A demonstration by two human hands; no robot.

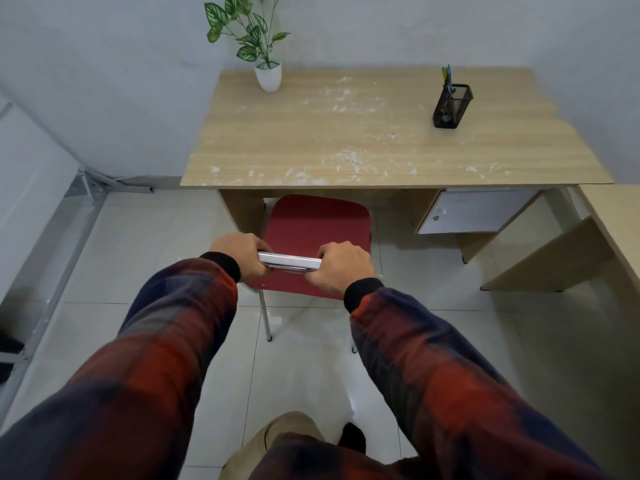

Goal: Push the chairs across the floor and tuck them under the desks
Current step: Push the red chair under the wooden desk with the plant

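Looking down at pale floor tiles (145, 244) with a grey wall (104, 81) behind. Wooden desk (381, 133) stands against the wall, top scuffed with white marks along the near edge; a white-fronted cabinet (474, 211) hangs under its right side. Second desk (613, 220) butts in from the right edge, only partly in view.

Red chair (317, 220) sits in front of the first desk, in the knee gap left of the cabinet — front edge of the seat is just under the desktop, the rest out on the floor. Two metal rear legs show below the seat. Chrome top bar (291, 262) of the backrest faces the person.

Both arms in red-and-dark plaid sleeves reach forward. Left hand (237, 252) is wrapped round the bar's left end, fingers curled over it. Right hand (341, 266) grips the right end the same way — knuckles up, thumb underneath.

On the desk: potted plant (268, 72) at the back left corner, black mesh pen cup (450, 105) back right with a few pens in it, well apart.
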